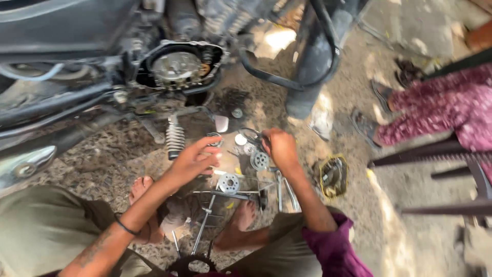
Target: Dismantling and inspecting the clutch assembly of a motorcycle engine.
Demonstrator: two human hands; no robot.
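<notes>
Shiny metal gear (260, 160); rough gritty ground (400, 241); ribbed metal footpeg (175, 138).

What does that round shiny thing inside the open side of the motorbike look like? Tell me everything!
The round metal part sits inside an opening in the motorbike engine, where a cover seems to be off. It looks like bare silvery steel, disc-shaped and facing outward, catching the light. A dark oval rim with what looks like a black seal frames it. Grimy black engine parts surround it. Neither the left hand nor the right hand touches it; both are lower, among loose parts on the ground.
</notes>
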